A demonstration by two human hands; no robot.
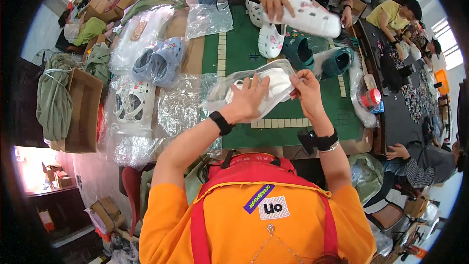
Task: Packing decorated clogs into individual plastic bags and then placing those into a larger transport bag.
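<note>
A pair of white clogs (277,81) lies inside a clear plastic bag (217,95) on the green table mat (237,139). My left hand (248,99) rests flat over the bag with its fingers spread, covering part of the clogs. At the bag's right end, my right hand (305,88) pinches the plastic edge between thumb and fingers. Just beyond the bag stand a white clog with charms (271,41) and dark green clogs (299,53).
Across the table a co-worker's hand (273,2) holds a large white clog (315,18). To the left lie bagged blue-grey clogs (167,61), bagged white clogs (133,101) and loose clear bags (181,107). A red-lidded jar (372,98) stands at the right edge.
</note>
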